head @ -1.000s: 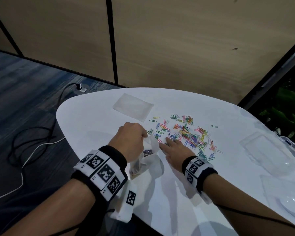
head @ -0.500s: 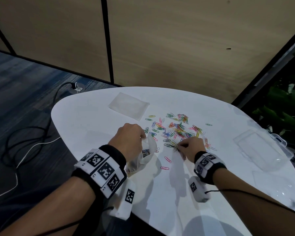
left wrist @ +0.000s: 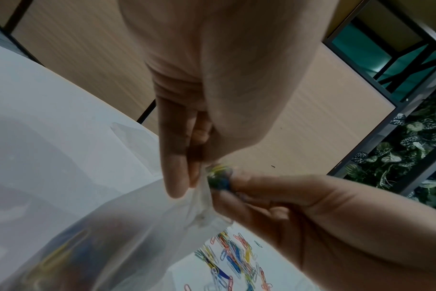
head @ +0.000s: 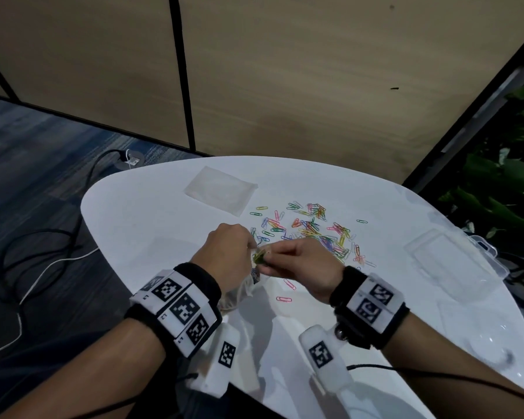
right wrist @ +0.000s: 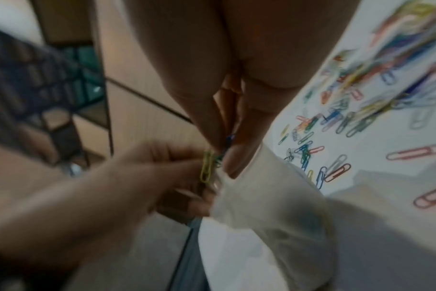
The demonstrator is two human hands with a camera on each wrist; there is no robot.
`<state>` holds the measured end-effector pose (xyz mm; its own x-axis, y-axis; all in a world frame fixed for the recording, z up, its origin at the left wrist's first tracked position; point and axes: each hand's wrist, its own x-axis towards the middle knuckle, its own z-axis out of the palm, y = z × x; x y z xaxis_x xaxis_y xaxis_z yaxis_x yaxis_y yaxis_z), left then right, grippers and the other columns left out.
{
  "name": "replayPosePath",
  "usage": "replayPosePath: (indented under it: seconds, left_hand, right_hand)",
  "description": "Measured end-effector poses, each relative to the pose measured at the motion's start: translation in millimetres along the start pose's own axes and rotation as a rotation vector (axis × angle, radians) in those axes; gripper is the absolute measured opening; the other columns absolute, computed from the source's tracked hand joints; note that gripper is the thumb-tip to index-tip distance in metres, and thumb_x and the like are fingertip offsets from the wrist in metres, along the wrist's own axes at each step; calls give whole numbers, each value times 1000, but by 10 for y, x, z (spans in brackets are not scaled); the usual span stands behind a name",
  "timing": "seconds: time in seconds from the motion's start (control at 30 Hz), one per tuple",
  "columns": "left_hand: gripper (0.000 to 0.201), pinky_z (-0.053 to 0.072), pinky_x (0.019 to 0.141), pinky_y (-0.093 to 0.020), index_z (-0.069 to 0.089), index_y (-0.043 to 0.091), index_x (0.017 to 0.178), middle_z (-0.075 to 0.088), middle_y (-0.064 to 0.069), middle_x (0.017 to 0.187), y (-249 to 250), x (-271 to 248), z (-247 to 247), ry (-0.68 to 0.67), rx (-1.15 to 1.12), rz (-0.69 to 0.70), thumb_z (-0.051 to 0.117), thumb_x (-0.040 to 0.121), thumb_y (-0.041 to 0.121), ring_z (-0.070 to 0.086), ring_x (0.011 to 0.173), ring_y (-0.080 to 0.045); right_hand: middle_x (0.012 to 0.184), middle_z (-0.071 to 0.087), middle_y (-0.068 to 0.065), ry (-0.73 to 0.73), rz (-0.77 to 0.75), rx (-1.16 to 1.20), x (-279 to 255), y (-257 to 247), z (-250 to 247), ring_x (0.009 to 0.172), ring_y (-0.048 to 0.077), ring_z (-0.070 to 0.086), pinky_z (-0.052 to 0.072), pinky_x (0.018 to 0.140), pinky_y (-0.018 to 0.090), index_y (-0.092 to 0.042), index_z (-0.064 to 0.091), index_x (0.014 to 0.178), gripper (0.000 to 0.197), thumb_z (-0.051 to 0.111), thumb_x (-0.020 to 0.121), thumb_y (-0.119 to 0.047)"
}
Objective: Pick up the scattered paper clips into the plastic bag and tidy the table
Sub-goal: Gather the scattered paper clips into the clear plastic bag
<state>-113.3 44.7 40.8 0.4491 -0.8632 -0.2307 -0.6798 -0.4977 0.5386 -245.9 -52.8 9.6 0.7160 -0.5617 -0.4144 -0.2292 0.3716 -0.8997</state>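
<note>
Near the middle of the head view, both hands meet just above the rounded white table [head: 152,225]. The left hand [head: 227,255] pinches the mouth of a thin, translucent white plastic bag [head: 239,293], fingers curled tight on the rim; the bag hangs down below the hand toward the lower centre of the frame. In the left wrist view a few coloured clips show dimly through the bag [left wrist: 92,246] at lower left.

The right hand [head: 306,267] sits just right of it, fingertips closed on a small bunch of green, yellow and blue paper clips [head: 259,257] held right at the bag's opening. The right wrist view shows a yellow-green clip [right wrist: 207,167] sticking out between the two hands, touching the bag's rim; whether any of the bunch is inside the bag I cannot tell.

Above and to the right of the hands lies the scattered heap of multicoloured paper clips [head: 312,228], flat on the table. Two pink clips [head: 286,293] lie apart from it, just below the right hand.

A flat clear plastic pouch [head: 221,190] rests toward the table's upper left. A clear plastic box [head: 454,261] sits at the right edge of the table.
</note>
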Motion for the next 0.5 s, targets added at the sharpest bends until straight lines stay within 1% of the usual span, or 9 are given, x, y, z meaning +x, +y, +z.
replayPosePath:
  seconds: [0.07, 0.13, 0.17, 0.23, 0.27, 0.33, 0.4, 0.43, 0.5]
  left_hand:
    - [29, 57, 84, -37, 76, 24, 104, 69, -9, 105, 8, -2, 7, -1, 10, 7, 54, 91, 10, 65, 90, -28]
    - [30, 55, 88, -37, 76, 24, 106, 69, -8, 107, 7, -1, 16, 4, 15, 12, 54, 90, 10, 65, 99, -28]
    - [30, 55, 87, -37, 76, 24, 105, 70, -8, 106, 3, 2, 15, 4, 12, 11, 54, 90, 9, 65, 98, -28]
    - [30, 57, 84, -37, 76, 21, 101, 71, -8, 96, -10, 12, -4, -1, 9, 1, 52, 90, 7, 68, 92, -28]
    - [30, 58, 83, -37, 76, 21, 100, 71, -8, 91, -24, 20, -20, 1, 5, -11, 52, 90, 6, 69, 87, -28]
    - [31, 59, 82, -38, 75, 21, 101, 71, -8, 88, -68, 38, -65, 14, -13, -39, 51, 89, 5, 70, 82, -29]
    - [31, 59, 84, -39, 74, 19, 106, 72, -10, 92, -128, 52, -121, 33, -26, -68, 51, 89, 5, 71, 84, -31]
    - [31, 59, 84, -38, 74, 17, 106, 73, -11, 92, -157, 54, -150, 44, -31, -79, 52, 89, 4, 71, 84, -32]
    - [29, 59, 83, -38, 75, 14, 103, 73, -12, 90, -212, 51, -206, 61, -39, -97, 52, 89, 3, 71, 84, -33]
  right_hand:
    - [87, 74, 19, 72, -67, -267, 50, 81, 90, 74, 22, 72, 60, 83, 31, 0, 75, 94, 17, 61, 88, 8]
    - [80, 76, 14, 156, -169, -540, 86, 140, 138, 72, 22, 73, 61, 79, 35, -4, 77, 92, 15, 63, 86, 0]
    - [80, 76, 10, 165, -229, -688, 102, 146, 164, 72, 20, 72, 60, 78, 34, -8, 77, 93, 16, 62, 87, -5]
    - [90, 76, 1, 84, -278, -946, 103, 116, 195, 74, 11, 66, 50, 76, 22, -15, 75, 106, 24, 58, 90, -12]
    - [96, 75, -1, 41, -283, -988, 106, 92, 195, 77, 7, 63, 45, 77, 18, -18, 73, 112, 28, 56, 91, -12]
    - [102, 75, -2, 27, -310, -826, 113, 19, 150, 85, 7, 67, 49, 83, 18, -16, 73, 111, 32, 52, 91, -4]
    - [97, 75, 5, 131, -336, -546, 144, -27, 28, 88, 18, 72, 58, 82, 27, -11, 75, 101, 36, 45, 90, 5]
    - [99, 74, 7, 201, -345, -536, 171, -36, -45, 92, 22, 72, 59, 83, 29, -10, 75, 101, 37, 43, 91, 6]
    - [124, 67, 6, 251, -331, -867, 265, 27, -196, 114, 22, 63, 51, 98, 33, -14, 69, 119, 34, 45, 96, -5]
